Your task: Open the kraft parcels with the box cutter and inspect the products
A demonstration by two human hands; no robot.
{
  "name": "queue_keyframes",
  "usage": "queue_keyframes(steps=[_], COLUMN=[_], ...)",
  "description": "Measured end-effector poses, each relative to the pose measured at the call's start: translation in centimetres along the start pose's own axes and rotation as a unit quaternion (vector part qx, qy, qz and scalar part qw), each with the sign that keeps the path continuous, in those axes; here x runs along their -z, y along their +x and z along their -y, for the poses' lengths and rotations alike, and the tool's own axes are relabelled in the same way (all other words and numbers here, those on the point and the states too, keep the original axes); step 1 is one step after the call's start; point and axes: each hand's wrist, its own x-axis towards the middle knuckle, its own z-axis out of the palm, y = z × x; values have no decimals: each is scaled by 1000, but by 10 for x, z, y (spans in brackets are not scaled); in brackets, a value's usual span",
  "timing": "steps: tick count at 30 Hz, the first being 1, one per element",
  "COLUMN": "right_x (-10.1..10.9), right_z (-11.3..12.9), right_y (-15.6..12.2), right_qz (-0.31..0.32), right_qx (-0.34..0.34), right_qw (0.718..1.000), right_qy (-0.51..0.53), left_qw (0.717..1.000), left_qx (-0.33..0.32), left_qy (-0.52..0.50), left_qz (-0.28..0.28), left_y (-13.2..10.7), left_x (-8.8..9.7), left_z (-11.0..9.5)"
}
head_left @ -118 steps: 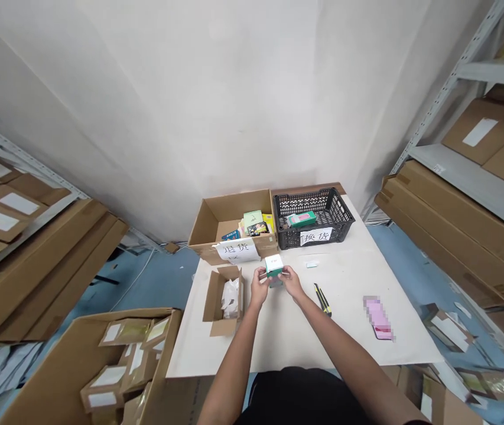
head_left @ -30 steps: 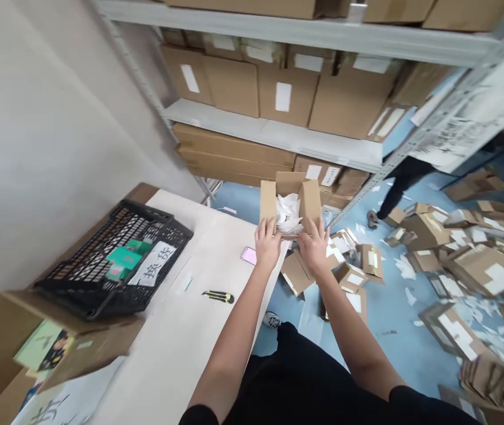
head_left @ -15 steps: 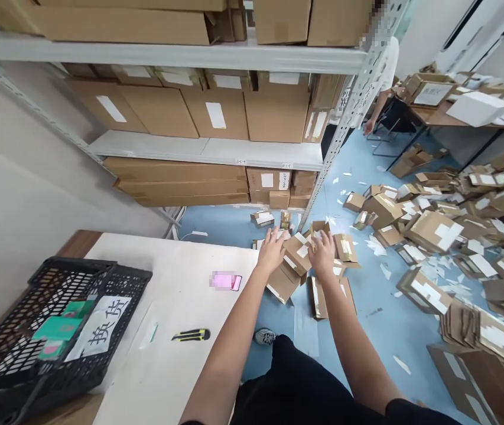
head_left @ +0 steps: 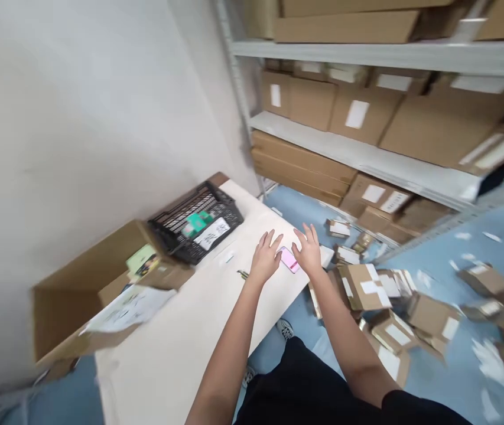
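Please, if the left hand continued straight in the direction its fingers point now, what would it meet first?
The left hand would probably pass over the white table, then meet the long cardboard boxes under the shelf, though its height is unclear.

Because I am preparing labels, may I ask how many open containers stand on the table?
2: the cardboard box, and the black crate just right of it in the picture. No others show.
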Motion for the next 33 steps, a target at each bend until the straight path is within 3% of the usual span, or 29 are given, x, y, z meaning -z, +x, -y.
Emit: queue_keyframes(steps=[5,9,12,16,20,24,28,33], right_x=[-64,-106,-130,-144,-139,-126,-115,-113], right_z=[110,213,298,403,481,537,579,615], right_y=[4,-22,-67,-162,-276,-383,-466,-532], right_qz=[81,142,195,278,351,408,446,492], right_qx=[125,229,311,405,487,540,580,615], right_qw=[984,948,902,824,736,664,607,551], right_qy=[93,172,226,282,313,317,309,275], left_qw=[981,939,894,821,742,671,602,492], left_qx=[154,276,369,475,562,629,688,766], left_qy=[48,73,84,94,97,82,59,10], left_qz=[-112,-191,-241,-303,-353,-385,-401,-413], left_y=[-106,-223,-326,-475,-615,-729,-817,-898], left_x=[70,111,133,147,139,115,89,50], left_z=[74,104,113,104,76,39,0,-24])
